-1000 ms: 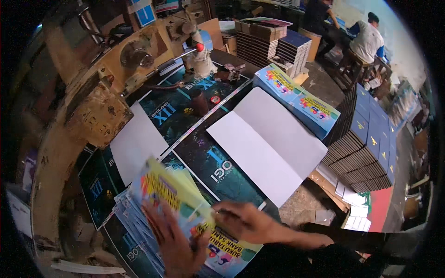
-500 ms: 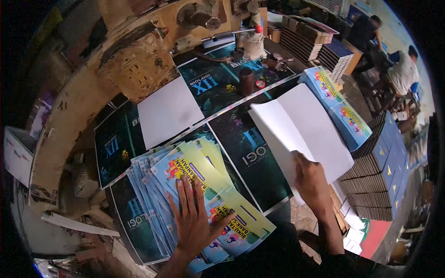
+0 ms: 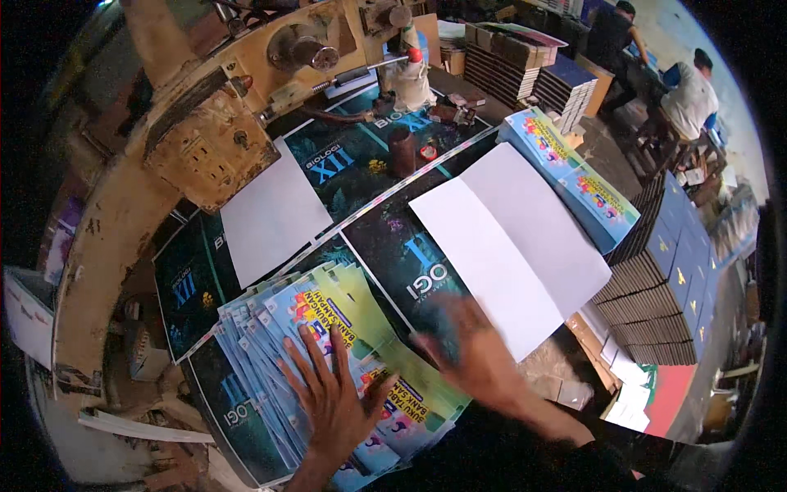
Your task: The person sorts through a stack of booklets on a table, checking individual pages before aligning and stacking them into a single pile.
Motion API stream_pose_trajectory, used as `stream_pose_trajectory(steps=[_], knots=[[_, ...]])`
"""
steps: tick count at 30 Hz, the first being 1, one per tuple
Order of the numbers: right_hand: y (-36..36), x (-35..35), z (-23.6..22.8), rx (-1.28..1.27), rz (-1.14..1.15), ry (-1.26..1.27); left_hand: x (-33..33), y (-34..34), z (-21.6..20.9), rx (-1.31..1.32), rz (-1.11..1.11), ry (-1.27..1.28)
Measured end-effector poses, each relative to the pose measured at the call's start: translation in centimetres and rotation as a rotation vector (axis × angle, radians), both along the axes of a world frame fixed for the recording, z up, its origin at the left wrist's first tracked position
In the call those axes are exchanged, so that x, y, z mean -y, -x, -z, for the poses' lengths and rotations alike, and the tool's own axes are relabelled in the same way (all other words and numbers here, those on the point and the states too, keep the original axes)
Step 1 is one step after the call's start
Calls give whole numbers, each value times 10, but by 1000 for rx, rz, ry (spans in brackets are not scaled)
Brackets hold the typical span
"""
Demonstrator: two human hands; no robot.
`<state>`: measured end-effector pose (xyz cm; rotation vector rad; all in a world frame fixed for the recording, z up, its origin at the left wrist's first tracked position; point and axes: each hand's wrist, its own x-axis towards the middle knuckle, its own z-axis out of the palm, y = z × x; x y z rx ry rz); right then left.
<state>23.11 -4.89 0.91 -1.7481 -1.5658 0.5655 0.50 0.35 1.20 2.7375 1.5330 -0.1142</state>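
My left hand [image 3: 334,402] lies flat with fingers spread on a fanned stack of light blue and green printed covers [image 3: 262,344]. Smeared by motion, my right hand [image 3: 475,353] hovers at the right edge of that stack; its fingers cannot be made out clearly. Just beyond it lies a large white sheet [image 3: 500,238] with a crease down its middle, opened out. Past this sheet sits a neat pile of the same blue covers [image 3: 566,176].
Dark printed sheets [image 3: 369,238] cover the work surface, with a plain white sheet [image 3: 275,217] at left. A worn machine [image 3: 217,148], brown bottle [image 3: 402,153] and red-tipped lever [image 3: 413,56] stand behind. Blue book stacks [image 3: 648,287] rise at right; two people sit far right.
My right hand has let go of the white sheet, now lying flatter, and has moved left toward the covers. My left hand stays on the stack. The view has shifted slightly.
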Motion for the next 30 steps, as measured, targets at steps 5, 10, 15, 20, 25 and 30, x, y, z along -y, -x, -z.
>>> stream_pose_trajectory(steps=[5,10,15,20,25,30], knots=[[-58,-1,4,636,408,150,-5,-10,-6,78,3,7],[-50,17,-71,176,215,160,-10,2,8,37,128,-18],[-21,12,-91,-451,-3,255,-11,-8,-38,736,54,149],[7,5,13,-387,-55,269,-6,-25,-25,157,118,-21],[-5,1,-23,-298,-110,125,-7,-10,-8,193,90,-58],[-20,8,-99,-275,167,-137,-8,0,11,177,66,-62]])
